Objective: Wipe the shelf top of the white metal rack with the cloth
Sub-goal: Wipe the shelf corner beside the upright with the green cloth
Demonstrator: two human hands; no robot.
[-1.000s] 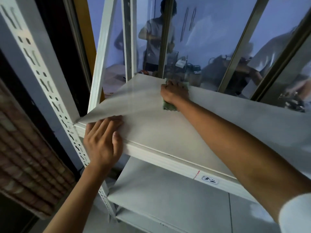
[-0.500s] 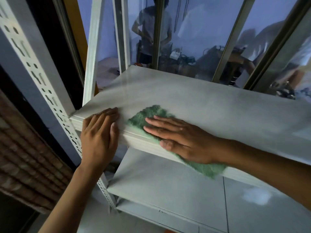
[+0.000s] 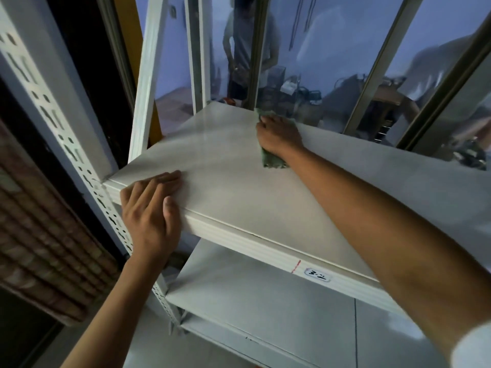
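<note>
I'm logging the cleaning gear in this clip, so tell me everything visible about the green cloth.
The green cloth looks like a soft, fuzzy fabric, pale green. It lies flat on the shelf top near its far edge, mostly covered by the right hand, which presses down on it. Only two parts show: a bunched end by the wrist and a small corner past the fingertips. Its full shape and size are hidden.

A green cloth [image 3: 273, 161] lies flat near the back edge of the rack's white shelf top [image 3: 225, 187].
</note>
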